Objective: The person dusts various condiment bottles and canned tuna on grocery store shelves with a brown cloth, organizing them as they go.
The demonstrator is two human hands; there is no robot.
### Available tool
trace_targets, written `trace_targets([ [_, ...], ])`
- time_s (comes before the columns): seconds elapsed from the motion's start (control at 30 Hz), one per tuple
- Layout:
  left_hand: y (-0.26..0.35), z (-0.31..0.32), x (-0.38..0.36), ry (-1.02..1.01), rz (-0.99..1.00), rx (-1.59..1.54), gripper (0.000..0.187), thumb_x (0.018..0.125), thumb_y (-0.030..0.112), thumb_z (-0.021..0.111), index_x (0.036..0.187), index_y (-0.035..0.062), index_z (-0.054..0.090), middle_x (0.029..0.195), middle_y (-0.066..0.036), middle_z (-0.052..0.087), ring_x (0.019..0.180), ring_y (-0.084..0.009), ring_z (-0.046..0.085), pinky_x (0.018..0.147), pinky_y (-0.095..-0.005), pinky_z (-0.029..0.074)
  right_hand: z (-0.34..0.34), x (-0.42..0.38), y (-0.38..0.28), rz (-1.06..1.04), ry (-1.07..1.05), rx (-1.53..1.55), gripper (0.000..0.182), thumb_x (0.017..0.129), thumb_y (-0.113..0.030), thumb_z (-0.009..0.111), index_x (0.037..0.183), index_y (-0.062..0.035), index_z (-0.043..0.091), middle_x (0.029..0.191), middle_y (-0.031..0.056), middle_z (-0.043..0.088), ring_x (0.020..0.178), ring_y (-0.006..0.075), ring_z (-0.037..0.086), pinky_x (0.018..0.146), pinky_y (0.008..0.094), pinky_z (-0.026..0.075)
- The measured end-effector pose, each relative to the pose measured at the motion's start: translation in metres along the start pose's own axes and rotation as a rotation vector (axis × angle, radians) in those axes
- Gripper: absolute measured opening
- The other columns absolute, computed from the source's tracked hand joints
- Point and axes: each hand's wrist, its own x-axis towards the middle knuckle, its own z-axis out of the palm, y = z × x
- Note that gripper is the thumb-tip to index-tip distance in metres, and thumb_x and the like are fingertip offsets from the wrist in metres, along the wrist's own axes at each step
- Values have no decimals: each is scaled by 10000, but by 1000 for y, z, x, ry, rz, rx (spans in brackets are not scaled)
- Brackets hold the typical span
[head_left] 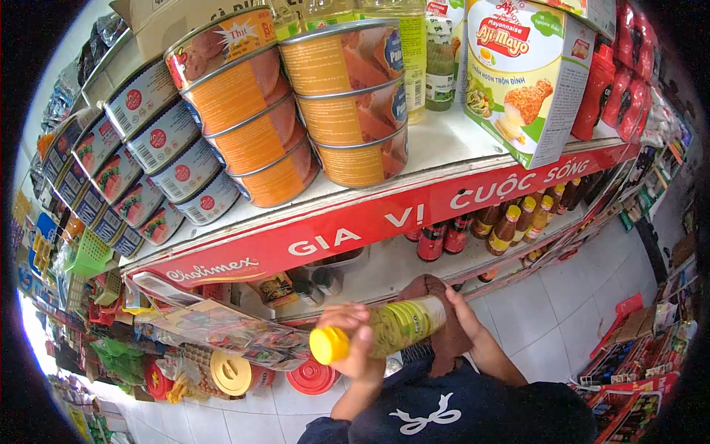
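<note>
A bottle of yellow-green cooking oil (396, 327) with a yellow cap is tilted nearly flat in front of my chest. My left hand (356, 354) is closed round its neck end, just behind the cap. At the bottle's base, my right hand (467, 320) grips a brown cloth (452, 342), which lies against the bottle and hangs down from it. The cloth hides part of the base and some of my right fingers.
Above my hands, a shelf with a red front strip (384, 222) bears stacked orange cans (351, 111), blue-grey cans (174, 159) and a mayonnaise box (510, 81). Sauce bottles (503, 231) stand on the lower shelf. Red lids (312, 376) and a yellow lid (231, 372) are at lower left.
</note>
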Motion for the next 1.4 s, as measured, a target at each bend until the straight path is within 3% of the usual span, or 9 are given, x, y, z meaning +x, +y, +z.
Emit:
trace_targets([
  [0.4, 9, 16, -39, -681, 549, 425, 194, 596, 92, 696, 739, 130, 571, 774, 4, 607, 750, -173, 568, 638, -307, 452, -28, 20, -17, -102, 97, -688, 430, 905, -387, 375, 935, 6, 548, 844, 24, 562, 770, 101, 479, 745, 244, 398],
  [0.57, -9, 23, -28, -541, 396, 301, 188, 575, 62, 708, 723, 79, 593, 748, -35, 614, 712, -182, 583, 650, -306, 456, -18, 0, -43, -522, -443, -766, 637, 744, -493, 568, 1206, -79, 423, 1290, 146, 299, 1219, 254, 297, 966, 365, 291],
  [0.67, -16, 27, -19, -501, 198, 341, 240, 558, 54, 709, 769, 24, 600, 734, -75, 601, 709, -219, 577, 670, -324, 445, 2, -20, -57, -505, -333, -1214, 634, 665, -379, 673, 1197, -124, 442, 1318, 142, 269, 1211, 277, 318, 972, 384, 297],
  [0.8, 5, 61, -10, -974, 260, 199, 366, 623, 150, 667, 947, 6, 575, 955, -137, 528, 925, -300, 500, 841, -418, 354, -40, -23, -41, -307, 6, -935, 606, 574, -181, 743, 1120, -104, 492, 1139, 135, 462, 1118, 265, 410, 923, 381, 350],
  [0.87, 32, 70, -3, -930, 242, -127, 335, 712, 213, 612, 959, -9, 569, 993, -167, 504, 926, -317, 484, 829, -429, 340, -58, -18, -50, -307, 204, -860, 559, 575, -195, 747, 1069, -85, 511, 1070, 114, 500, 1058, 242, 450, 895, 374, 377],
  [0.97, 54, 62, 3, -1056, 16, -789, 326, 817, 275, 460, 785, -33, 563, 892, -186, 536, 779, -311, 521, 688, -379, 391, -3, -9, -85, -725, 319, -730, 548, 564, -279, 734, 1031, -81, 527, 1022, 103, 522, 1008, 222, 483, 887, 380, 379],
  [1.03, 74, 65, -1, -945, -147, -1060, 281, 843, 201, 468, 872, -53, 584, 843, -174, 589, 751, -265, 571, 648, -343, 442, 63, -12, -111, -1079, 325, -619, 550, 556, -336, 725, 1006, -78, 538, 990, 96, 538, 976, 209, 505, 882, 384, 380],
  [1.23, 74, 67, -4, -897, -33, -1064, 208, 766, 174, 526, 762, -23, 595, 803, -149, 587, 705, -250, 568, 605, -322, 433, 111, 12, -178, -1645, 223, -354, 584, 585, -362, 661, 1056, -38, 538, 1037, 91, 570, 890, 189, 571, 874, 380, 388],
  [1.4, 70, 65, -9, -937, -3, -1044, 188, 762, 185, 528, 709, 11, 575, 794, -130, 572, 690, -242, 558, 585, -313, 429, 116, 5, -225, -1398, 291, -1071, 494, 569, -175, 732, 983, 13, 538, 880, 100, 588, 774, 192, 576, 699, 301, 463],
])
